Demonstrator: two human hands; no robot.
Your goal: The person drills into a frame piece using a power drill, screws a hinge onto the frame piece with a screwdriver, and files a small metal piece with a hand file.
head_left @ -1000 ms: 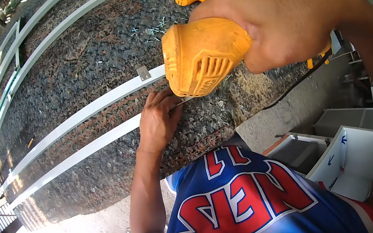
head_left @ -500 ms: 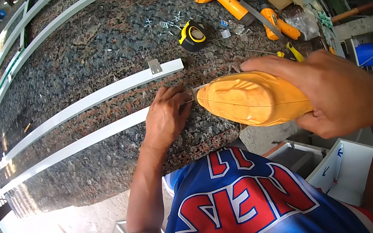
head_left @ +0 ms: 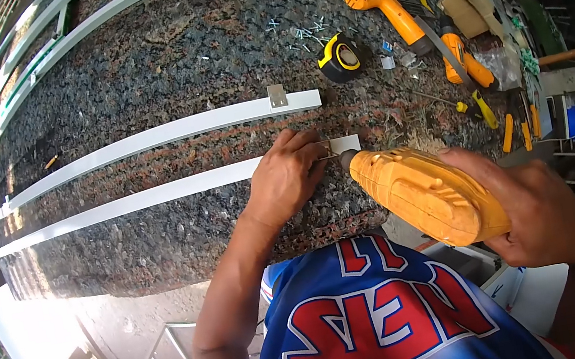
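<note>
My right hand [head_left: 543, 209] is wrapped round a yellow power drill [head_left: 430, 193]. The drill lies tilted, its dark chuck at the near white bar [head_left: 154, 199], close to the bar's right end. My left hand [head_left: 288, 175] grips that bar just left of the chuck, fingers bent down over it. A small metal piece shows beside the left fingertips, mostly hidden by them. Parallel to this bar, a little farther away, lies a second white bar [head_left: 166, 133] with a small metal plate [head_left: 277, 96] near its right end.
Beyond the bars are a tape measure [head_left: 339, 58], loose screws [head_left: 309, 33] and a yellow drill [head_left: 388, 10]. Another yellow drill [head_left: 461, 55] lies farther right, near a yellow-handled tool [head_left: 485, 110]. Long white frame pieces [head_left: 122, 8] cross the far side of the stone-patterned surface.
The drill has swung, its rear end now nearer my body, and the white bar's right end has come into sight. My left hand keeps its grip. The whole view has shifted somewhat.
</note>
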